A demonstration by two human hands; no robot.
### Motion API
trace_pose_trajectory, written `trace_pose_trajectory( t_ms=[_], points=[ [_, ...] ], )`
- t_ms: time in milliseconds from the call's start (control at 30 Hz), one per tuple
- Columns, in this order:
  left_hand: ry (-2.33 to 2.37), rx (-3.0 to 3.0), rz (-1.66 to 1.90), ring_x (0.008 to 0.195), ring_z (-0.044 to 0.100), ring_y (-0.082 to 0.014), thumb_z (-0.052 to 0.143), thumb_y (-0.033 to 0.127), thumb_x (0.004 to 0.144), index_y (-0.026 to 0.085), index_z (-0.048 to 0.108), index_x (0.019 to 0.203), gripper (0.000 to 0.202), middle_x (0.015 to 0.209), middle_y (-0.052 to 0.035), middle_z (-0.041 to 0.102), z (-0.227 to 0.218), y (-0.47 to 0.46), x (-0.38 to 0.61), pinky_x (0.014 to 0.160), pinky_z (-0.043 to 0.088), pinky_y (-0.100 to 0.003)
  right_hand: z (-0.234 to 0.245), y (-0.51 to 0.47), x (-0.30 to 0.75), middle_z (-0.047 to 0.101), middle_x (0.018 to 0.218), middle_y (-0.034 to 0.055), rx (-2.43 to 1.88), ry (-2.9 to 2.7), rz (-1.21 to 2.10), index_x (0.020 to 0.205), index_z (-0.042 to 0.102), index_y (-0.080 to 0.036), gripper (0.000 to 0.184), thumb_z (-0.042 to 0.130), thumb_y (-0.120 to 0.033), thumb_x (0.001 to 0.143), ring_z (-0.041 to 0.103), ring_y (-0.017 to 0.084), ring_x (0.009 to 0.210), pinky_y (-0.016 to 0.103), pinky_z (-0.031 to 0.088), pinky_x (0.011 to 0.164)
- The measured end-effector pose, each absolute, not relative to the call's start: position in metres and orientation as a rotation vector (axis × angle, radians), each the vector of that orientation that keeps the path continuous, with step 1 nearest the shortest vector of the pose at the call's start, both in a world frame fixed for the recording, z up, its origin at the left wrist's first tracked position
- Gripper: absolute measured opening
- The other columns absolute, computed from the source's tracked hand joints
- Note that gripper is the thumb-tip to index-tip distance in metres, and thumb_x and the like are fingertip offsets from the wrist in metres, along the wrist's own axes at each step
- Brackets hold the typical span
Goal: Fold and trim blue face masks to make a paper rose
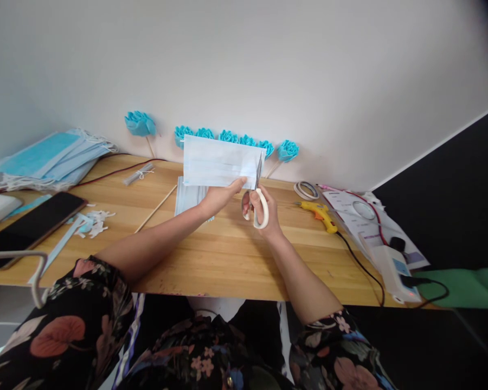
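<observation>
My left hand (225, 197) pinches the lower edge of a pale blue face mask (219, 162), holding it up above the table. In my right hand (270, 216) is a pair of white-handled scissors (261, 210), its blades pointing upward at the mask's right end. My thumb goes through one handle loop. Whether the blades are fully closed is hard to make out. Below the held mask, another pleated mask (191, 197) lies on the wooden table (228, 265). Several blue flowers (228, 136) on sticks lean on the wall behind, partly hidden by the held mask.
A stack of masks (52, 157) sits at the back left, with a phone (32, 225) and white scraps (95, 223) nearer. One thin stick (156, 208) lies left of my hands. On the right are tape rolls (306, 190), a yellow glue gun (319, 215) and a power strip (395, 273).
</observation>
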State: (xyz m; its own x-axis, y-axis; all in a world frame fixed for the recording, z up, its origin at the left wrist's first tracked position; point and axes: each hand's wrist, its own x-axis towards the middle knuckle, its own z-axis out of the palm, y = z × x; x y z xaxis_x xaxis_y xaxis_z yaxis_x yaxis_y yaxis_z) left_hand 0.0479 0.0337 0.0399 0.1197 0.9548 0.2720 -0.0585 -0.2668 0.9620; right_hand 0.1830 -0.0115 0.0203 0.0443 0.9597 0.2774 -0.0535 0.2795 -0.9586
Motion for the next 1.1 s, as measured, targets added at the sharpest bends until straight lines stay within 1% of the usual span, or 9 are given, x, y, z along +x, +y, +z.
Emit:
trace_pose_trajectory(
  t_ms=[300,500,700,967,1100],
  points=[
    [0.953,1.417,1.328,0.073,0.061,-0.0183,0.068,0.045,0.078,0.02,0.058,0.073,0.028,0.071,-0.0032,0.063,0.0378,0.0358,0.049,0.084,0.049,-0.035,0.0207,-0.0113,0.1828,0.056,0.065,-0.0035,-0.98,-1.269,1.002,0.081,0.056,-0.022,0.043,0.068,-0.063,0.079,0.052,0.008,0.047,0.022,0.04,0.04],
    [0.96,1.4,1.328,0.077,0.063,-0.0195,0.069,0.046,0.077,0.02,0.058,0.075,0.028,0.076,-0.0048,0.067,0.0382,0.035,0.0488,0.085,0.049,-0.035,0.0211,-0.0127,0.182,0.056,0.063,-0.004,-0.997,-1.25,1.007,0.08,0.055,-0.022,0.043,0.068,-0.063,0.079,0.05,0.008,0.046,0.022,0.04,0.04],
    [0.957,1.401,1.322,0.077,0.063,-0.0194,0.069,0.047,0.077,0.02,0.058,0.073,0.029,0.076,-0.0046,0.067,0.0382,0.0348,0.0489,0.085,0.049,-0.035,0.0228,-0.0137,0.1806,0.055,0.062,-0.0044,-0.998,-1.248,1.004,0.079,0.054,-0.022,0.044,0.068,-0.063,0.078,0.05,0.008,0.045,0.022,0.04,0.039],
    [0.953,1.416,1.327,0.074,0.061,-0.0197,0.069,0.049,0.076,0.021,0.056,0.071,0.031,0.072,-0.0039,0.063,0.0379,0.0348,0.0488,0.083,0.048,-0.036,0.0222,-0.0131,0.1795,0.054,0.06,-0.0053,-0.997,-1.248,0.996,0.08,0.053,-0.022,0.044,0.068,-0.063,0.079,0.049,0.007,0.043,0.021,0.038,0.038],
    [0.881,1.47,1.349,0.069,0.056,-0.0172,0.065,0.05,0.08,0.021,0.053,0.068,0.033,0.067,-0.0016,0.057,0.0416,0.0335,0.0478,0.079,0.048,-0.034,0.0222,-0.0128,0.1796,0.054,0.06,-0.0053,-0.991,-1.253,0.991,0.079,0.053,-0.022,0.043,0.068,-0.063,0.079,0.049,0.007,0.043,0.021,0.038,0.038]
  ],
)
